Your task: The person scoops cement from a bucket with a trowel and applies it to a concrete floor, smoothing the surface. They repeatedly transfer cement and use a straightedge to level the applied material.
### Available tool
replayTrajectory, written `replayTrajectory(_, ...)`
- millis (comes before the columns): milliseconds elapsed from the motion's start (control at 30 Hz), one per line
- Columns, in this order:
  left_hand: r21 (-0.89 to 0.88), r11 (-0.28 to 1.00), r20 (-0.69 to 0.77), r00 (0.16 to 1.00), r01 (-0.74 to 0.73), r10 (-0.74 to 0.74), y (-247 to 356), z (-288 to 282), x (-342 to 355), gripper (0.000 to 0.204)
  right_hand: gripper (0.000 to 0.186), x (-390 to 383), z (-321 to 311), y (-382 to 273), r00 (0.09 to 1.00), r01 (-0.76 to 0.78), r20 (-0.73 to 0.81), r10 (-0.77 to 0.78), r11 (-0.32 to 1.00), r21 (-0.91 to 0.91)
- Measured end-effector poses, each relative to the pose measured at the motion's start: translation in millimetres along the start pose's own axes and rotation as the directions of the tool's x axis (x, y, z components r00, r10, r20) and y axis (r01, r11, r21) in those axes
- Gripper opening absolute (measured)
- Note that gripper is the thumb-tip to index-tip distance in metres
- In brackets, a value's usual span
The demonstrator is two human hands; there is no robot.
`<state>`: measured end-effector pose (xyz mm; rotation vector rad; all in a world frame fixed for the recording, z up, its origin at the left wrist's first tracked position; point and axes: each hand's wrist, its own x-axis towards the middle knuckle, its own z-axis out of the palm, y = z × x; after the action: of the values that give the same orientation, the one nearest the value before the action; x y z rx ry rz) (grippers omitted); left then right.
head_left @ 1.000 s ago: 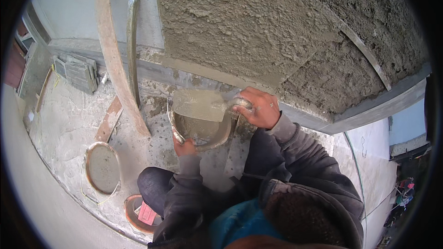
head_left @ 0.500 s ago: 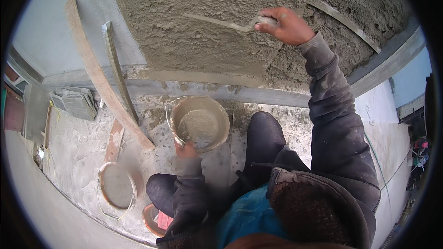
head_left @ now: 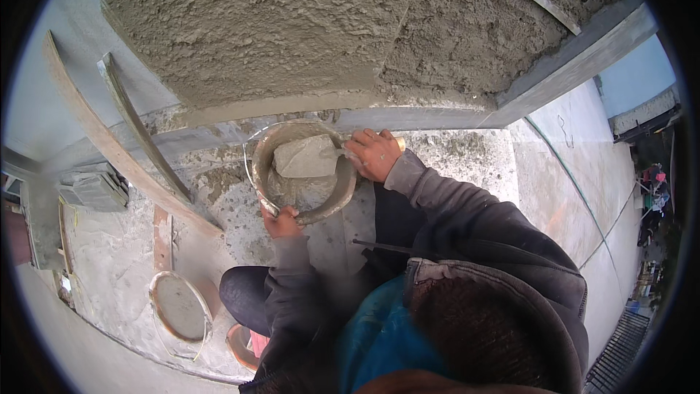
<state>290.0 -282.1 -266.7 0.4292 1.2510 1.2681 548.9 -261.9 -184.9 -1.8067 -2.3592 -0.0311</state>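
Observation:
My left hand (head_left: 281, 222) grips the near rim of a mortar-smeared bucket (head_left: 344, 201), which looks tilted. Inside it, wet grey mortar (head_left: 295, 191) lies at the bottom. My right hand (head_left: 373, 153) is closed round the handle of a trowel (head_left: 306, 157); a thin end of the handle shows beyond the fist. The trowel's broad blade, coated in mortar, is over the bucket's mouth. Beyond the bucket rises a wall covered with rough wet plaster (head_left: 262, 36).
Two wooden boards, one long (head_left: 117, 138) and one narrower (head_left: 142, 128), lean against the wall at left. A second bucket (head_left: 182, 306) holding grey material stands near left, beside a reddish container (head_left: 242, 344). Stacked grey slabs (head_left: 95, 187) lie farther left. A green hose (head_left: 569, 168) runs along the floor at right.
My right hand has brought the trowel down from the plastered wall to the bucket. My left hand still holds the rim. The view has shifted to the right.

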Motion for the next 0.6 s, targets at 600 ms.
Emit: replayTrajectory(600, 0.213, 0.967, 0.041, 0.987, 0.141, -0.153, -24, 19, 3, 0.078, 0.028, 26, -307, 218, 0.964, -0.263, 0.058, 0.259, 0.902, 0.343)
